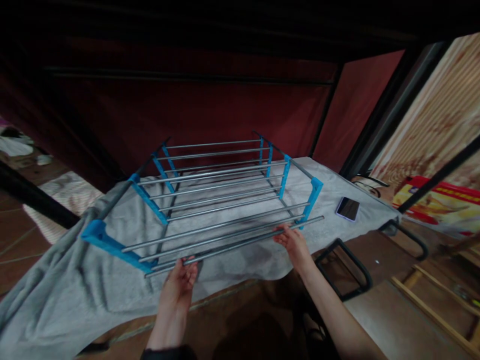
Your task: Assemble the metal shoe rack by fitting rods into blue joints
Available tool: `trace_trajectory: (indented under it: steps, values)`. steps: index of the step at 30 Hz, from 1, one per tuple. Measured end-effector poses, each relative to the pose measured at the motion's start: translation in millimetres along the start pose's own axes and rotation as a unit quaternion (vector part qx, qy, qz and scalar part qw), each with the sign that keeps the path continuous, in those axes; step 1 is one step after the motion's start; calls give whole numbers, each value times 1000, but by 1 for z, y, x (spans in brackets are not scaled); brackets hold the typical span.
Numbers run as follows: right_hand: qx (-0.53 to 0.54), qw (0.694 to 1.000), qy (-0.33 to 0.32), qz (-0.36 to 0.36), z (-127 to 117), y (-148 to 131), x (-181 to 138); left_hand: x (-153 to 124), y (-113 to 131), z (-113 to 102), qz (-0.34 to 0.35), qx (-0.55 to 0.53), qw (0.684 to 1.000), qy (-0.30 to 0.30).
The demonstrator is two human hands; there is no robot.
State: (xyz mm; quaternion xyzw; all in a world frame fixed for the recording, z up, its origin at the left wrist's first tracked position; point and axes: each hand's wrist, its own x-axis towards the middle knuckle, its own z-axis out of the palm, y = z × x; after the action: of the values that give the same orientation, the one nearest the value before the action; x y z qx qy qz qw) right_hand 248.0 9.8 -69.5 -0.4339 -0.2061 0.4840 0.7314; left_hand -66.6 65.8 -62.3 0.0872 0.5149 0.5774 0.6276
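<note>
A rack of metal rods and blue plastic brackets lies on a grey blanket. Along its near side runs a loose-looking metal rod, its right end sticking out past the front right blue bracket. My left hand pinches this rod near its left part, fingers curled round from below, close to the front left blue bracket. Farther right, my right hand grips the same rod between thumb and fingers. Whether the rod's left end touches the bracket cannot be told.
A phone lies on the blanket at right. Black metal frame bars surround the bed-like surface, with a dark red panel behind. Beyond the right edge are a folded black-framed chair, a red-yellow box and a wooden frame.
</note>
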Motion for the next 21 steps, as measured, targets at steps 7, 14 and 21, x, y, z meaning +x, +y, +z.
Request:
trace_trajectory:
  steps: [7, 14, 21]
  values:
    - [59, 982, 124, 133, -34, 5, 15, -13, 14, 2, 195, -22, 979, -49]
    - [67, 968, 106, 219, -36, 32, 4, -24, 9, 9, 254, 46, 958, -127]
    - [64, 961, 96, 251, -32, 49, -8, -28, 3, 11, 277, 112, 941, -158]
